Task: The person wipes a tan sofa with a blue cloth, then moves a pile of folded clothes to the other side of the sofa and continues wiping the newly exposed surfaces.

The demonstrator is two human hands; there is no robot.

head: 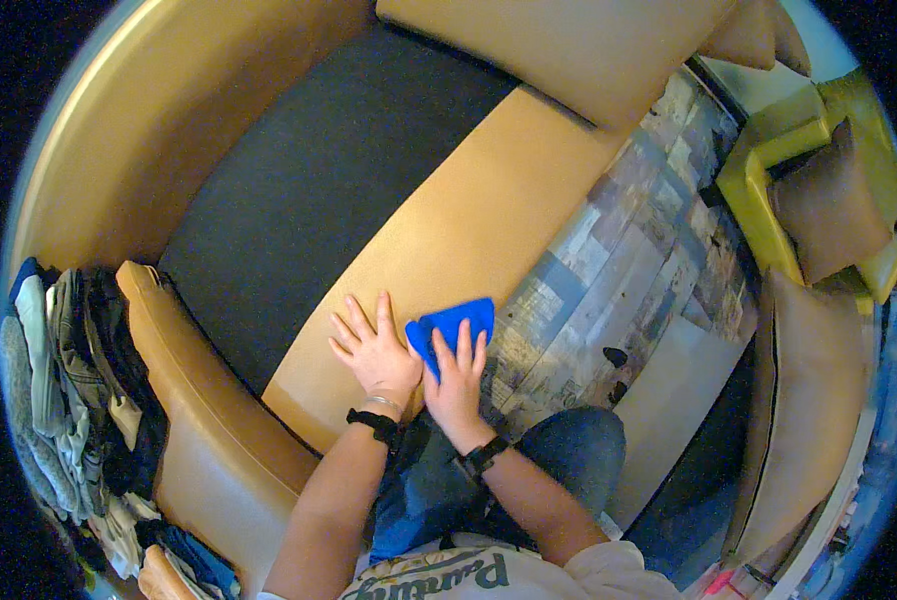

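Observation:
My left hand (381,358) lies palm down with spread fingers on the tan leather-like front rail (448,232) of a sofa. It holds nothing. Just beside it, my right hand (454,375) presses a folded blue cloth (456,319) against the rail near its outer edge, fingers over the cloth. Behind the rail stretches the sofa's black fabric seat deck (328,172), with no seat cushions on it. A dark band circles each of my wrists.
The sofa's backrest (156,127) and padded armrest (201,390) curve around the left. Folded clothes (66,375) are piled beyond the armrest. A large tan cushion (568,52) rests at the far end. Right of the rail are wood-patterned flooring (606,277), a yellow-green chair (778,157) and another cushion (808,405).

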